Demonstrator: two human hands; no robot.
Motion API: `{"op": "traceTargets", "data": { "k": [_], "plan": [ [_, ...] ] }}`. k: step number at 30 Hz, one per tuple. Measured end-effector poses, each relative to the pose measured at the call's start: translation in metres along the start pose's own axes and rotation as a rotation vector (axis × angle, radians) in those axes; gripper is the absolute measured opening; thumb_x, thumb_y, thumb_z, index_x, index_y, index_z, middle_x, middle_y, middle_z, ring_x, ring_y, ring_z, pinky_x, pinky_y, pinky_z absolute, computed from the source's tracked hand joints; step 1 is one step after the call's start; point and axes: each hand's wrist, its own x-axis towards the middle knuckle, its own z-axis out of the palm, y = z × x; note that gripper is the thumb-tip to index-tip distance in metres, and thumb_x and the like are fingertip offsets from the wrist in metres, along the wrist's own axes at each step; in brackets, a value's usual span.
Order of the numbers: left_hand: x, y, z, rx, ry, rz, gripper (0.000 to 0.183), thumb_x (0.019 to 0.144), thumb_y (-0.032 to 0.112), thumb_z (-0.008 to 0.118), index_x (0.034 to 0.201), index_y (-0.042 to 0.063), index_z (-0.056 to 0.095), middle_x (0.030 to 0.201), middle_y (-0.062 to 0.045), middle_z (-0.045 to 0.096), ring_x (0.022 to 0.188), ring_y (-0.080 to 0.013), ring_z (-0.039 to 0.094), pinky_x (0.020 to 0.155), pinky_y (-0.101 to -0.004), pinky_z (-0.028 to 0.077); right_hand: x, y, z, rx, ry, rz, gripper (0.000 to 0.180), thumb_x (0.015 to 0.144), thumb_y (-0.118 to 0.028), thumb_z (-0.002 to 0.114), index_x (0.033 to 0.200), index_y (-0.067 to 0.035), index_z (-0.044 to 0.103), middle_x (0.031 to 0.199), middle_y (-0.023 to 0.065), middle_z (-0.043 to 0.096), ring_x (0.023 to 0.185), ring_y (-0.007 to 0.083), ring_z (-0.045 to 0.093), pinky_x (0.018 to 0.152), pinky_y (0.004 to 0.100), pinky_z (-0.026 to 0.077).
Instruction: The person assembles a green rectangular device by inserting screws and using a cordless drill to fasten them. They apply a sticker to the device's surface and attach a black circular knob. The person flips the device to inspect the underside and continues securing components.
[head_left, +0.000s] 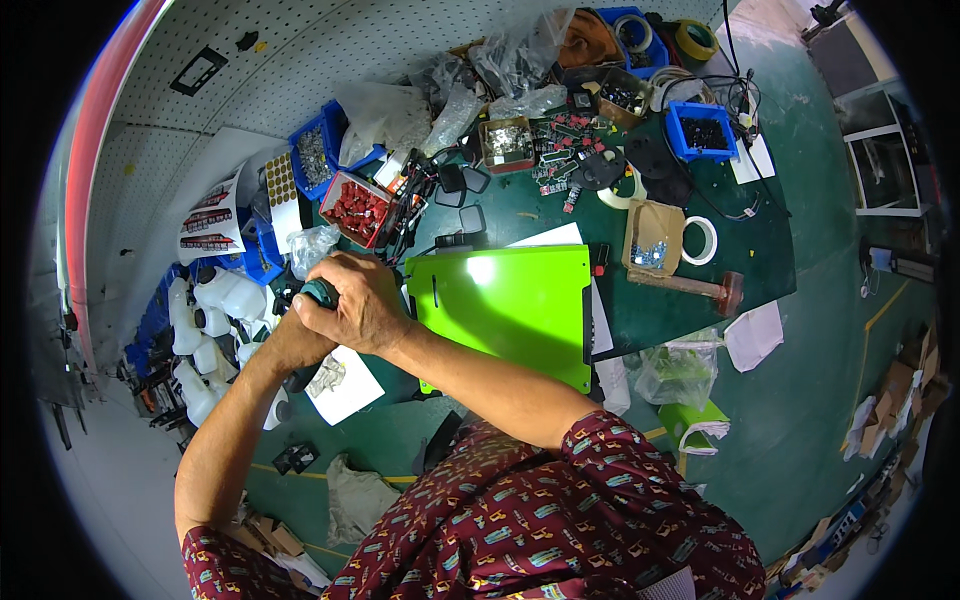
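Both hands are together above the left part of the workbench. My left hand (298, 337) is wrapped around a dark teal handheld tool (321, 292), seemingly a power driver; its working end is hidden. Over its rounded top lies my right hand (364, 304), fingers curled and thumb across it, partly covering the left hand. Right of the hands, a bright green sheet panel (517, 315) with a slot and notched edges lies flat on the bench. A white sheet with a crumpled grey cloth (328, 375) is below the hands.
Behind the panel stand a red-filled parts box (356, 210), a blue bin of screws (311, 157) and loose electronic parts. White plastic bottles (232, 296) crowd the left. A mallet (694, 287), cardboard tray (652, 236) and tape roll (700, 241) lie on the right.
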Motion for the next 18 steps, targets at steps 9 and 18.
{"op": "traceTargets", "data": {
  "k": [9, 18],
  "plan": [
    [0.005, 0.004, 0.019, 0.019, 0.109, -0.03, 0.029, 0.089, 0.007, 0.071, 0.114, -0.001, 0.061, 0.111, -0.014, 0.067, 0.102, -0.0259, 0.065, 0.087, -0.0395, 0.055, 0.008, 0.002, -0.007, 0.08, -0.103, 0.116, 0.038, 0.083, -0.039, 0.074, 0.087, -0.001, 0.069, 0.079, 0.016, 0.068, 0.072, 0.0361, 0.069, 0.067, 0.0442, 0.053],
    [-0.01, 0.021, 0.036, -0.267, 0.202, -0.346, 0.011, 0.093, 0.009, 0.071, 0.089, 0.002, 0.064, 0.069, -0.001, 0.058, 0.06, -0.013, 0.053, 0.055, -0.0333, 0.044, -0.015, 0.009, -0.101, 0.072, 0.026, 0.076, 0.03, 0.093, -0.024, 0.078, 0.11, 0.0, 0.072, 0.106, 0.0135, 0.073, 0.103, 0.0252, 0.071, 0.091, 0.0394, 0.056]
  ]
}}
